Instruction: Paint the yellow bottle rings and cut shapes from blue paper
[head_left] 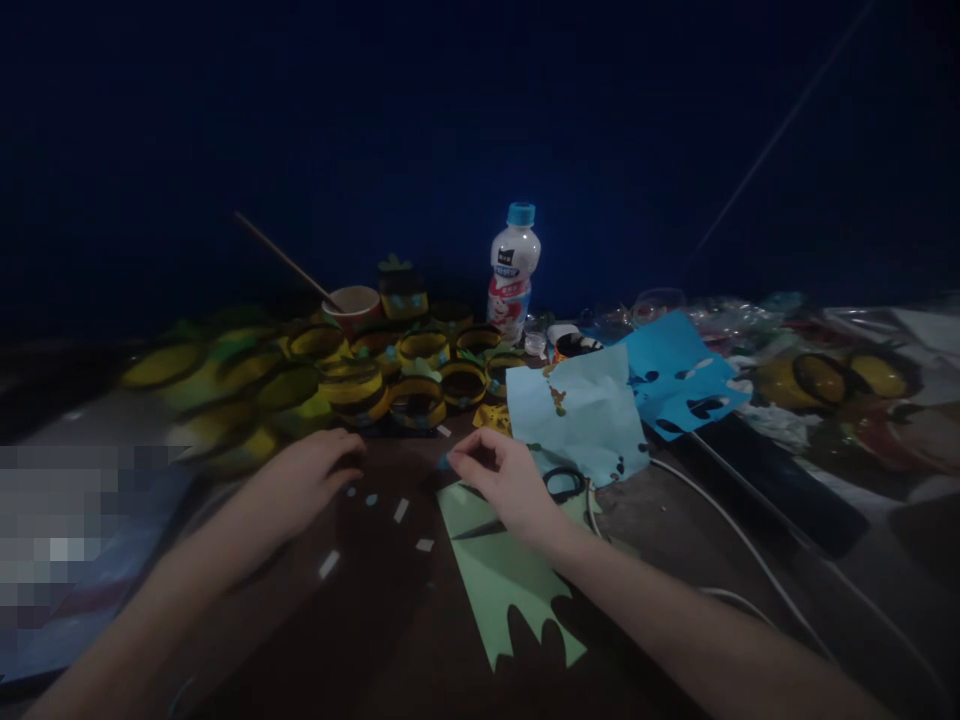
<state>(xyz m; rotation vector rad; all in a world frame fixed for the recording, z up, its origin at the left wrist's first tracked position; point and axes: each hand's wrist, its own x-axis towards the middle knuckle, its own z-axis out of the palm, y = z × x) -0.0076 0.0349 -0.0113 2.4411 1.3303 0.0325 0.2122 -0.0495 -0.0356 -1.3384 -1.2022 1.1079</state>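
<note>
My right hand (514, 485) pinches a small blue piece of paper (444, 461) between thumb and fingertips. It hovers above a pair of scissors (562, 484) lying on a green paper sheet (499, 585) with curved cut-outs. My left hand (311, 478) holds nothing visible, its fingers loosely bent and apart from the thumb. Near its fingertips lie small blue paper dots (370, 499) and a white scrap (402, 511) on the dark table. Behind both hands stand several yellow-and-black rings (417, 401).
A white bottle with a blue cap (514, 270) stands at the back. Left of it is a paper cup (352, 303) with a stick. Light blue paper (577, 420), darker blue paper (682, 375) and a white cable (720, 510) lie to the right.
</note>
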